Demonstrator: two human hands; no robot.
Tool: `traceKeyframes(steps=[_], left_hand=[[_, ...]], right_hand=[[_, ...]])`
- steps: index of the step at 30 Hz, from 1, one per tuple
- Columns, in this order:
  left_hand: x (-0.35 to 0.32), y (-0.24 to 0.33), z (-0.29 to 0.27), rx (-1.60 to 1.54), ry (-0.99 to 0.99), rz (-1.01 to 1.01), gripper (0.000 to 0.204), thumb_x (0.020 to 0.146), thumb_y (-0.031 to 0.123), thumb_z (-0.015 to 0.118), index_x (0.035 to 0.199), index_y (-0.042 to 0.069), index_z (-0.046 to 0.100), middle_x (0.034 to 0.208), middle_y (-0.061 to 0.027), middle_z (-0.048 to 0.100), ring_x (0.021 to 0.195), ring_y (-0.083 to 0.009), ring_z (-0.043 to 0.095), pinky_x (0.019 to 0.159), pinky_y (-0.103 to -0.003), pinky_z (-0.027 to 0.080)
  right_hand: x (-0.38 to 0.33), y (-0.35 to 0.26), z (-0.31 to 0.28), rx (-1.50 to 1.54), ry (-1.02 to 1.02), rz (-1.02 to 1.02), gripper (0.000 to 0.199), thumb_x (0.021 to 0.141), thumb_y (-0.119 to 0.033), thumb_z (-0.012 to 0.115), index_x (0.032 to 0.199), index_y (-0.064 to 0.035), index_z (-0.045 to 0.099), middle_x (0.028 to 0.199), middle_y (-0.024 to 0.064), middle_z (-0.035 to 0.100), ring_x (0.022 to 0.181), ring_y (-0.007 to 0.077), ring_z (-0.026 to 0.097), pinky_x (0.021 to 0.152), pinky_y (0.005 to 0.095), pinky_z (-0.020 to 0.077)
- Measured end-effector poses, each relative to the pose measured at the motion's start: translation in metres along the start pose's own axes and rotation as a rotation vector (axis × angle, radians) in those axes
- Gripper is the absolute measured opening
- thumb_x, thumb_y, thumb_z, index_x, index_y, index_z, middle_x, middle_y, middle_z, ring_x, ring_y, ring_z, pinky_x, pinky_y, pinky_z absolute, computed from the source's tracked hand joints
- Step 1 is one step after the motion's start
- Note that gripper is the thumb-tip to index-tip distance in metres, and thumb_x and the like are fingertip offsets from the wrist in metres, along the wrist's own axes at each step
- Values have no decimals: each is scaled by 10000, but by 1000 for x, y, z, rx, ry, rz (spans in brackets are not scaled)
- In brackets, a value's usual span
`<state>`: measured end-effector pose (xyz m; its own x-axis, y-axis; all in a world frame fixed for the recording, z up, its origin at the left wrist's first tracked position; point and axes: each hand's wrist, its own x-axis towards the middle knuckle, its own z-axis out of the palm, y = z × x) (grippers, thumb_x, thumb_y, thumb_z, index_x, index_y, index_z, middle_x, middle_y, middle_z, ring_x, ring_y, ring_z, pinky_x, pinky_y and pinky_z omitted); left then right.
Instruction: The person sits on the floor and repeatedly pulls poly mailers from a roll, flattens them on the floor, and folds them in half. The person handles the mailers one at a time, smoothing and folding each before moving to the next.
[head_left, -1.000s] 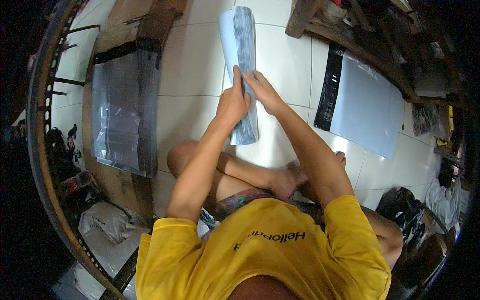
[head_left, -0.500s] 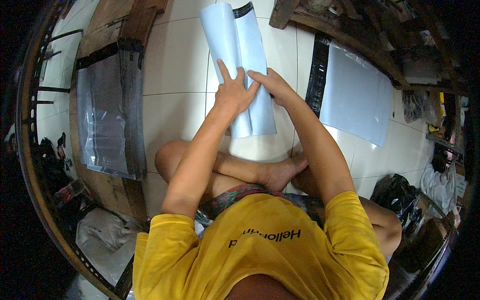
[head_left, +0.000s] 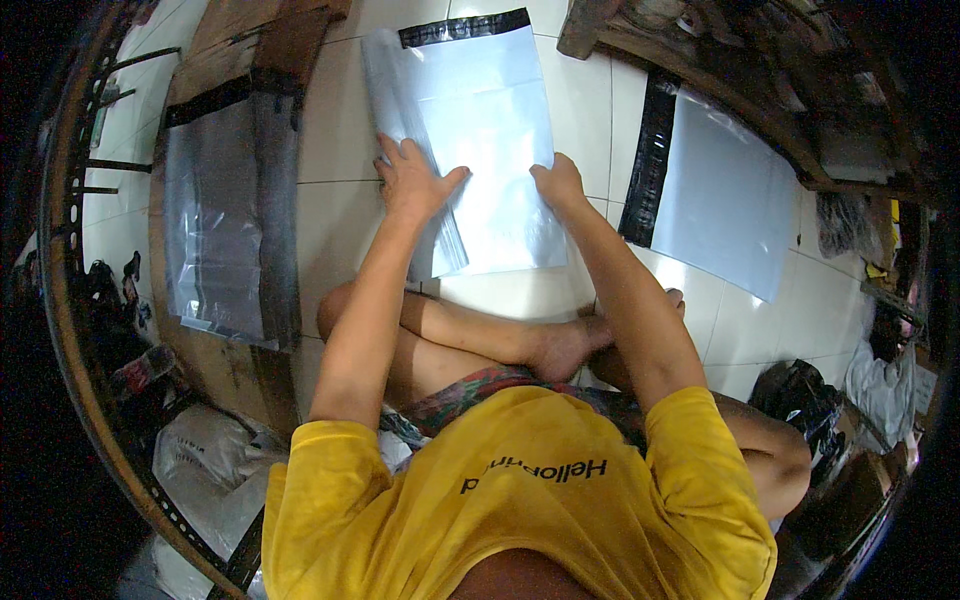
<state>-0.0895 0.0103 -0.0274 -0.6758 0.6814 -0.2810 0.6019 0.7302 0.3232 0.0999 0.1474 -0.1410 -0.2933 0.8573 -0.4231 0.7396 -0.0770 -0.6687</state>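
Note:
A light blue-white plastic mailing bag (head_left: 485,110) with a black strip along its far end lies on the tiled floor in front of my crossed legs. Its left side is folded over or rolled in a thick band (head_left: 392,85); whether that is one bag or a stack, I cannot tell. My left hand (head_left: 411,180) rests on this band, thumb and fingers spread. At the bag's right edge my right hand (head_left: 559,181) pinches the plastic, thumb on top and the other fingers partly hidden.
To the right, another pale bag (head_left: 725,185) with a black strip lies flat. Left stands a stack of grey plastic bags (head_left: 215,220) on brown cardboard (head_left: 225,375). A wooden frame (head_left: 690,85) is at the far right, a metal rack (head_left: 75,390) at the left. A black plastic bag (head_left: 797,405) sits near my right knee.
The bag has been opened out from a narrow roll to a wide sheet. My left hand has moved left, my right hand slightly right, so they are farther apart.

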Motion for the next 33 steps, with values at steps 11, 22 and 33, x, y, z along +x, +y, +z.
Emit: traceKeyframes(steps=[11, 22, 33], left_hand=[[51, -81, 7, -191, 150, -157, 1118, 762, 378, 768, 1560, -36, 105, 1482, -397, 335, 1357, -507, 414, 1122, -506, 388], [89, -151, 34, -190, 135, -233, 527, 890, 265, 571, 1273, -83, 472, 1249, -341, 554, 1160, -481, 579, 1001, -545, 472], [57, -115, 61, -648, 275, -348, 435, 879, 154, 526, 1283, 7, 590, 1262, -290, 613, 1181, -408, 597, 1037, -489, 453]], right_hand=[[-26, -45, -20, -59, -58, 69, 471, 877, -232, 644, 1178, 117, 549, 1173, 346, 630, 1120, 456, 633, 978, 484, 506], [-39, -60, -15, -105, -8, 107, 449, 924, -199, 570, 1223, 127, 496, 1195, 345, 617, 1131, 456, 626, 992, 493, 492], [31, -40, -78, -187, -80, -118, 451, 892, -194, 573, 1256, 66, 523, 1174, 329, 637, 1129, 472, 613, 1001, 495, 478]])
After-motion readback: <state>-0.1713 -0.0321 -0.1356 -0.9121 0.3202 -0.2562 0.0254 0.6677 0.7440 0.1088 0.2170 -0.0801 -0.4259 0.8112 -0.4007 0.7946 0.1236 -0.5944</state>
